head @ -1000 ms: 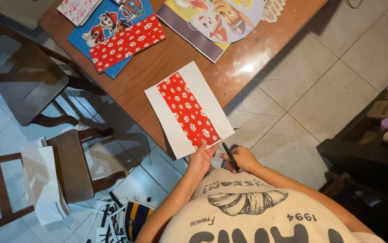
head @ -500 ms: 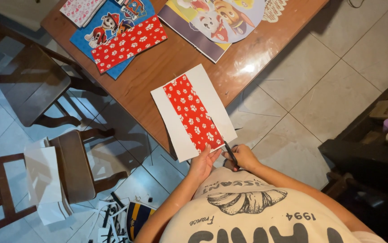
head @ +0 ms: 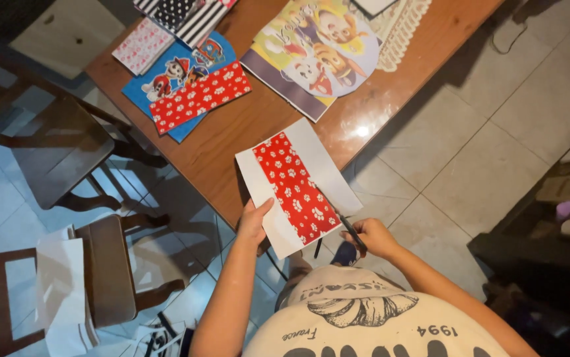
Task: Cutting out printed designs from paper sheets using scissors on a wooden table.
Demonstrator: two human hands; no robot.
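The left hand (head: pixel 253 223) has its grip closed on the near left edge of a white sheet with a red paw-print strip (head: pixel 296 187), which overhangs the wooden surface (head: pixel 245 125). The right hand (head: pixel 374 237) grips dark scissors (head: pixel 351 233) at the sheet's right edge.

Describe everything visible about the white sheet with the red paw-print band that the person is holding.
The white paper sheet with the red paw-print band is a flat rectangle, thin like paper or card. A wide red strip dotted with white paw prints runs along its length, with plain white margins on both sides. It lies tilted, its far part resting on the brown wooden table and its near end overhanging the edge. The left hand grips its near left edge; the right hand brings dark scissors to its right edge.
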